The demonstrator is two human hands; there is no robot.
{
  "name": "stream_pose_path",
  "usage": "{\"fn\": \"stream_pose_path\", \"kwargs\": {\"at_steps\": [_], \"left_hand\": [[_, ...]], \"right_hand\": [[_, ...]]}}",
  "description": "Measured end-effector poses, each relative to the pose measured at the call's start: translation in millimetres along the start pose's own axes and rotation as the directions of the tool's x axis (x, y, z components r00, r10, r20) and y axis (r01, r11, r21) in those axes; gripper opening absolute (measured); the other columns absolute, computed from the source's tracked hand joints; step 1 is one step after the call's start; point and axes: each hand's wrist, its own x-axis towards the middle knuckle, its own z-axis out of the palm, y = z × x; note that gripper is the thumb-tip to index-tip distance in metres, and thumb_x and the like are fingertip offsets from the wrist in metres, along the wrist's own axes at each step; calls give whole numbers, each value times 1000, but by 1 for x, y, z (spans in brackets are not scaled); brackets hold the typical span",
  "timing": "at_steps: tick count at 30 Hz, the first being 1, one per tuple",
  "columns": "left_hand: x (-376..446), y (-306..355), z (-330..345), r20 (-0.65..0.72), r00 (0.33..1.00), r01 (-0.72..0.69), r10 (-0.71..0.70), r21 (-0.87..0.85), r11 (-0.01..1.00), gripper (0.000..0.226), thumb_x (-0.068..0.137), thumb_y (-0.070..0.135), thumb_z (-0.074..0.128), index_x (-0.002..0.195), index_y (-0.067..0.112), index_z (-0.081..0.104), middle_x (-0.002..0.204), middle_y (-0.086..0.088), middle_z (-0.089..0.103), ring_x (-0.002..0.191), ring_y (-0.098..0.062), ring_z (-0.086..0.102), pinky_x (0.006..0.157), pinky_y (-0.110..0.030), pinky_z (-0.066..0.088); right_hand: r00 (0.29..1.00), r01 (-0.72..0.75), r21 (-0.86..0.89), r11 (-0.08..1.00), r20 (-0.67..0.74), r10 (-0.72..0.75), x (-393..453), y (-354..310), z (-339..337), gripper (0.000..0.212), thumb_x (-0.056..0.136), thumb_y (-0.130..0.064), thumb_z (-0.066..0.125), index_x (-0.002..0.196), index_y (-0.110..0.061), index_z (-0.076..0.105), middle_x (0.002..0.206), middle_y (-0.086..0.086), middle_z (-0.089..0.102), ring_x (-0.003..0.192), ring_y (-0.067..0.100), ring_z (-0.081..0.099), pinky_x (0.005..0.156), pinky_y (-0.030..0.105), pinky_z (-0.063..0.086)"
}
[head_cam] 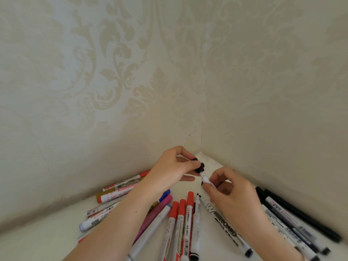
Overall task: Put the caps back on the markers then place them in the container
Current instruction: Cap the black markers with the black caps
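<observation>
You are mid-capping: your left hand [174, 163] pinches the black cap [200, 166] just off the tip of the white marker [205, 179] gripped by your right hand [230, 191] above the table [47, 242], so next line them up and push; no container shows.

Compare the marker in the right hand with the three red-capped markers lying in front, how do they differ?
The held marker is off the table, gripped in the right hand; the red-capped markers lie flat, side by side. The held marker's tip end is bare, facing the black cap pinched in the left hand; the red-capped markers already wear their caps. Its cap is black, theirs are red. Both have white barrels.
</observation>
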Motion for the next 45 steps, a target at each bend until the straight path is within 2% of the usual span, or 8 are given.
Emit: {"fn": "stream_pose_path", "kwargs": {"at_steps": [4, 8, 11, 24, 29, 33, 37, 45], "left_hand": [[-1, -2, 6, 42, 999, -4, 3, 26, 1000, 18, 89, 9, 65, 106, 5, 58, 86, -10, 74, 73, -14, 73, 68, -25, 60], [0, -2, 4, -12, 999, -34, 34, -2, 999, 18, 93, 10, 60, 111, 12, 60, 94, -12, 73, 78, -16, 73, 69, -27, 60], [0, 0, 2, -10, 999, -39, 39, -40, 998, 19, 94, 11, 58, 112, 11, 65, 97, -11, 73, 82, -15, 73, 68, -25, 59], [2, -17, 34, -145, 975, -184, 167, -111, 977, 17, 92, 11, 61, 102, 24, 65, 76, -1, 75, 75, -15, 73, 67, -25, 58], [12, -21, 12, -62, 992, -86, 111, 314, 946, 37, 98, 21, 50, 135, 16, 52, 97, 1, 72, 89, -12, 70, 79, -26, 55], [24, -38, -17, -65, 996, 6, 68, 770, 638, 47, 99, 22, 47, 145, 21, 38, 141, -2, 49, 126, -17, 49, 103, -25, 36], [32, -53, -28, -68, 997, 48, 23, 876, 481, 49, 99, 18, 42, 146, 25, 35, 152, -1, 35, 135, -22, 39, 112, -40, 31], [38, -69, -37, -107, 994, 94, 8, 897, 431, 45, 98, 17, 42, 143, 23, 41, 146, -2, 45, 131, -20, 45, 110, -38, 35]], "right_hand": [[1000, -17, 81, 997, -9, 17, 3, 0, -2, 14, 82, -27, 71, 73, -30, 61, 69, 0, 67, 57, 18, 60, 54, 27, 49], [997, -11, 205, 979, 82, -6, 2, -5, -5, 31, 80, 1, 68, 88, -30, 70, 81, -9, 69, 73, 10, 67, 59, 12, 48], [998, -12, 271, 962, 58, -4, 0, -9, -6, 34, 83, 3, 66, 96, -28, 72, 86, -5, 70, 52, 8, 62, 49, 11, 46], [973, 157, 24, 987, -178, -150, 5, 9, 0, 26, 82, -13, 70, 93, -37, 71, 89, -22, 65, 53, 9, 51, 48, 16, 39], [1000, 24, -198, 980, 13, -22, 10, 10, -6, 12, 91, -29, 58, 99, -38, 56, 86, -13, 59, 70, 6, 57, 61, 21, 47], [993, 82, -635, 768, 117, -9, 14, 21, -12, 16, 96, -21, 41, 111, -22, 44, 87, -7, 54, 75, 10, 49, 64, 24, 41], [986, 164, -818, 552, 136, -92, 13, 27, -10, 18, 85, -17, 55, 101, -15, 48, 92, 0, 57, 77, 16, 45, 66, 28, 36], [982, 173, -812, 557, 187, -32, 35, -2, -12, 24, 89, -17, 44, 114, -16, 46, 111, 1, 51, 100, 19, 50, 86, 29, 40]]}}
